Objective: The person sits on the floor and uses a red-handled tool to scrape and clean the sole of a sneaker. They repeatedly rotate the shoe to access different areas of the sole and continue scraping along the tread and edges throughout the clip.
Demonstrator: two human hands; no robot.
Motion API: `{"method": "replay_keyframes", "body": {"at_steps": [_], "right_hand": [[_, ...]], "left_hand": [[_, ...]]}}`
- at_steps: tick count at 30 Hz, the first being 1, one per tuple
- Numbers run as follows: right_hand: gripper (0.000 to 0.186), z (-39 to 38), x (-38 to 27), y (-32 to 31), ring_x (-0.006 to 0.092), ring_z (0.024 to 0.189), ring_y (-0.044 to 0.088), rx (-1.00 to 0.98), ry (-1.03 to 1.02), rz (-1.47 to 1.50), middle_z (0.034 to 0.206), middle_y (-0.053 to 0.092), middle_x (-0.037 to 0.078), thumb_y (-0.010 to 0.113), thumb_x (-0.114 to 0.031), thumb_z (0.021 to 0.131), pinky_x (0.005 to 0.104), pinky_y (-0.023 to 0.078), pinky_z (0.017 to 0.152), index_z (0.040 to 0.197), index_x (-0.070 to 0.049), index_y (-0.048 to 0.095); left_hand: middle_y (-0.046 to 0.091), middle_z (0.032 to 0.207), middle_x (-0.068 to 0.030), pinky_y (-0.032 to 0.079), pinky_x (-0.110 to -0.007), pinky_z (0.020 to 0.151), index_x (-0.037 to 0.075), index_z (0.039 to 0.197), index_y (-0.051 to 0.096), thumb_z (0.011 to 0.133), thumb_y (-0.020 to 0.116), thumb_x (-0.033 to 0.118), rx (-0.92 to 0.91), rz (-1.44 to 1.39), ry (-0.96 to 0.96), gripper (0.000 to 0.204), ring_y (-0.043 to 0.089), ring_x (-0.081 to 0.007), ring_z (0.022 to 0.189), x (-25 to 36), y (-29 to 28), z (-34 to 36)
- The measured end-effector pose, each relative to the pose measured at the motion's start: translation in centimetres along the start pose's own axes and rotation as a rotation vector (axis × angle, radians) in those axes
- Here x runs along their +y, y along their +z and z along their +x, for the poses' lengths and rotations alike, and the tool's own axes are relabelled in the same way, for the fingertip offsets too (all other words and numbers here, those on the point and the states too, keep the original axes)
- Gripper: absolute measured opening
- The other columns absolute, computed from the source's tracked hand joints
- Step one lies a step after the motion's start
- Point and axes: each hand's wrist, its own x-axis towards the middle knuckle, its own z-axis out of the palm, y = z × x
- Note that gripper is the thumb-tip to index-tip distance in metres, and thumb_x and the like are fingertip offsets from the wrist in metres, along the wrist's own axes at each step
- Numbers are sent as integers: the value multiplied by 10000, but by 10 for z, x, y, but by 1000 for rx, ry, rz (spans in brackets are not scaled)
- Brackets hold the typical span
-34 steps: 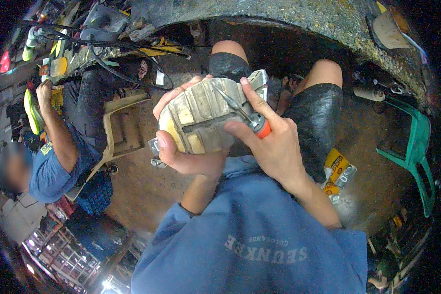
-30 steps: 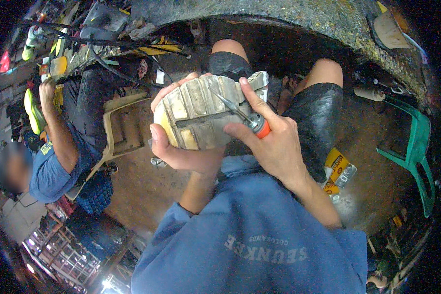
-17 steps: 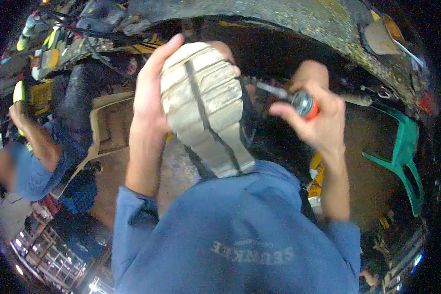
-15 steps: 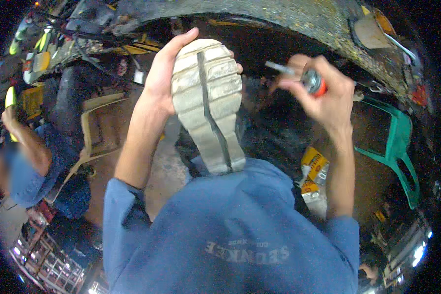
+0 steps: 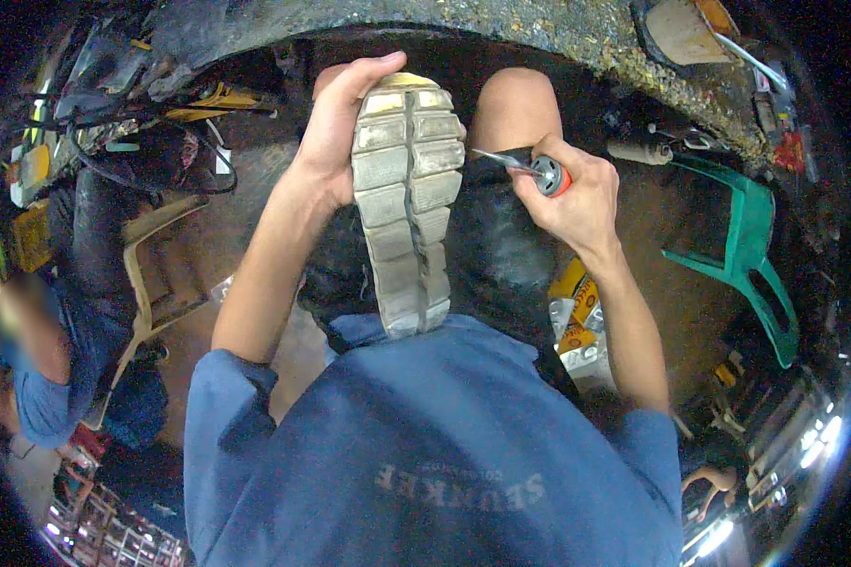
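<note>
Two hands of mine are showing, and both are full. My left hand (image 5: 336, 128) is gripping one sole (image 5: 388, 210), which is facing me tread-first in front of my blue shirt (image 5: 416, 406), narrow end lowest. My thumb is lying by its top left edge; behind it, most of my fingers are hiding. My right hand (image 5: 581, 194) is wrapping tightly round one tool (image 5: 552, 178), covering much of its orange handle. Its pointed metal end is aiming at the sole's right edge, just beside it.

Farther down, my right knee (image 5: 520, 104) is showing bare, while my left hand is covering most of the other. Yellow and clear packaging (image 5: 577, 307) is lying below my right wrist; I can't make out the contents or count the pieces. Two chairs are standing apart: one green chair (image 5: 749, 231) at right, one beige chair (image 5: 140, 274) at left. Past the beige one, one person (image 5: 47, 378) in blue is sitting, partly lost in the dark rim. Beyond my knees, one pale pot (image 5: 669, 38) is standing on the bench (image 5: 369, 14), orange-brown inside; its contents are staying unclear.
</note>
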Motion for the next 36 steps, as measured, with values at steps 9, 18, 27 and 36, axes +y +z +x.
{"method": "replay_keyframes", "body": {"at_steps": [9, 18, 27, 36], "right_hand": [[223, 2, 6, 4, 373, 717, 763, -49, -68, -136, 794, 747, 137, 829, -276, 803, 483, 591, 663, 901, -94, 744], [228, 4, 3, 6, 374, 713, 760, -60, -78, -145, 789, 745, 133, 841, -271, 805, 485, 584, 651, 887, -89, 730], [263, 6, 1, 11, 367, 703, 773, -52, -143, -136, 766, 746, 115, 830, -371, 795, 509, 619, 635, 893, -153, 721], [282, 6, -4, 13, 361, 732, 781, -58, -184, -118, 795, 761, 119, 832, -378, 802, 503, 622, 645, 893, -135, 720]], "left_hand": [[816, 1182, -263, 665, -493, 978, -45, 1303, 726, 1013, 587, 363, -77, -147, 24, 520, 817, -377, 1031, -15, -2, -18], [819, 1157, -251, 668, -489, 942, -41, 1268, 731, 1008, 574, 361, -108, -152, 12, 504, 815, -356, 995, -21, -3, -17], [824, 1129, -221, 666, -478, 924, -30, 1256, 736, 1008, 580, 350, -62, -123, 11, 479, 813, -337, 972, -23, 0, -17], [821, 1102, -194, 663, -474, 914, -19, 1234, 738, 1015, 585, 333, -21, -86, 10, 442, 807, -323, 957, -26, 2, -13]]}}
